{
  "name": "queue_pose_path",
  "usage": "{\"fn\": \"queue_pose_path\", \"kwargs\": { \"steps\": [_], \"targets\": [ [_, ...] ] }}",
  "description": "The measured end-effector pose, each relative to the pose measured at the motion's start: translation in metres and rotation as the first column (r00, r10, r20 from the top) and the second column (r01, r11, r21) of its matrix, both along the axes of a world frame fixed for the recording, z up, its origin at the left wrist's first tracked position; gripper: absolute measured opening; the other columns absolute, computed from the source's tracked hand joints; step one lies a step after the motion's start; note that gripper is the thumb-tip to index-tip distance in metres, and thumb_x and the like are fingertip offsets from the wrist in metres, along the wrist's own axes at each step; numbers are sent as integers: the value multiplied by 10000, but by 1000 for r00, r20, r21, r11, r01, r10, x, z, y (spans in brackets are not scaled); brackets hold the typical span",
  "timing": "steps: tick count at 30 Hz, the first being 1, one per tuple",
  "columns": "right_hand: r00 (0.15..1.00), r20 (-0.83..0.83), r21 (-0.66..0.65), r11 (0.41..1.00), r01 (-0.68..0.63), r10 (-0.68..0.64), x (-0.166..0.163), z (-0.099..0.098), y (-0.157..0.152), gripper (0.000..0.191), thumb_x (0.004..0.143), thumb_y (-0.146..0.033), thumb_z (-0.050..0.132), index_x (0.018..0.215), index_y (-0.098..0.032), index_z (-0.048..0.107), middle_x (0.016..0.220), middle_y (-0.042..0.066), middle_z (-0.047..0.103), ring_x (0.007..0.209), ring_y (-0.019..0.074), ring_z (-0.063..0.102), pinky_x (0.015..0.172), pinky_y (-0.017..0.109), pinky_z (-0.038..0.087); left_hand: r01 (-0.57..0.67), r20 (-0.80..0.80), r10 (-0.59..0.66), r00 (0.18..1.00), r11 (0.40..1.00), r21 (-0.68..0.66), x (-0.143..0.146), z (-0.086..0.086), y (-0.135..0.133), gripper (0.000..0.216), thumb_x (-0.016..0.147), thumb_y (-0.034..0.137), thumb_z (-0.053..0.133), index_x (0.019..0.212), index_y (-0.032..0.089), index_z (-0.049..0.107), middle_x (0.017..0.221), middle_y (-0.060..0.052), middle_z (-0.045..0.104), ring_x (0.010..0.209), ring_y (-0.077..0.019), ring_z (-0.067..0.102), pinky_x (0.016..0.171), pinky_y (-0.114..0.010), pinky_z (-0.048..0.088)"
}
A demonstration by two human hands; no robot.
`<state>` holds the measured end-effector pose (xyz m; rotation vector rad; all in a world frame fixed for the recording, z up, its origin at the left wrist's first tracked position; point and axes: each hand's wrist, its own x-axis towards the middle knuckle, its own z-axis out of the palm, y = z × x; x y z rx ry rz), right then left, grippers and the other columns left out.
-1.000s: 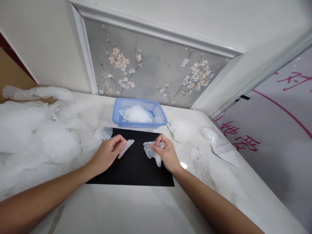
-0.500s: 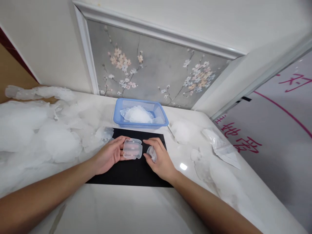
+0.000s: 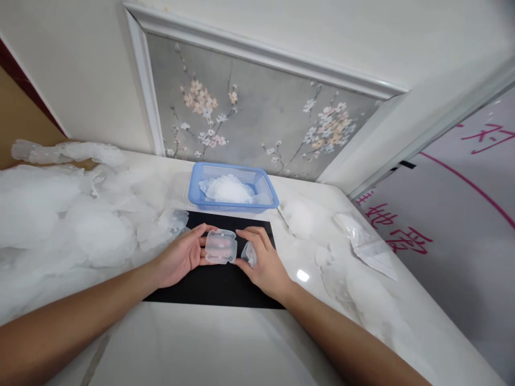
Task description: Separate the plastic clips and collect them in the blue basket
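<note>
A translucent rectangular plastic piece (image 3: pixel 221 246) with small studs is held above the black mat (image 3: pixel 217 284) between both hands. My left hand (image 3: pixel 181 256) grips its left edge with curled fingers. My right hand (image 3: pixel 263 262) pinches its right edge with thumb and forefinger, and a second small clear plastic piece (image 3: pixel 248 254) is tucked in that palm. Behind the mat stands a blue mesh basket (image 3: pixel 263 188) with a heap of similar clear pieces inside.
A big pile of clear plastic pieces (image 3: pixel 68 214) covers the white table's left side. More clear pieces and a plastic bag (image 3: pixel 364 241) lie to the right. A floral wall panel rises behind the basket, and a white board with red writing stands at the right.
A second ago each hand held its own piece apart. The hands have come together at the mat's middle, both gripping the studded rectangular piece, and the right hand's small piece has moved into the palm.
</note>
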<state>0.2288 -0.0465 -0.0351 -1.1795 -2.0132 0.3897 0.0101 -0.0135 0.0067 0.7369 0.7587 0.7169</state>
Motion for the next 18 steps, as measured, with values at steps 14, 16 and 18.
{"fn": "queue_pose_path", "kwargs": {
  "steps": [14, 16, 18],
  "targets": [
    [995, 86, 166, 984, -67, 53, 1, 1, -1, 215, 889, -157, 592, 1053, -274, 664, 1151, 81, 560, 944, 196, 627, 724, 315, 585, 96, -97, -87, 991, 991, 92, -3, 0, -4, 672, 745, 151, 765, 1333, 251, 458, 1106, -61, 727, 984, -210, 706, 919, -359, 528],
    [995, 82, 197, 977, -77, 61, 1, 2, -2, 191, 897, -151, 574, 997, -267, 688, 1122, 75, 575, 922, 186, 629, 722, 304, 577, 135, -101, -122, 987, 982, 131, -3, -1, -4, 695, 757, 152, 760, 1362, 257, 436, 1148, -77, 720, 989, -203, 706, 937, -363, 518],
    [995, 75, 212, 974, -79, 64, 1, 2, -3, 190, 909, -151, 552, 950, -262, 701, 1097, 71, 587, 899, 176, 632, 709, 291, 568, 172, -94, -160, 983, 974, 145, -2, -1, -5, 695, 774, 132, 731, 1383, 263, 423, 1191, -85, 711, 1033, -200, 696, 973, -375, 502]
  ]
}}
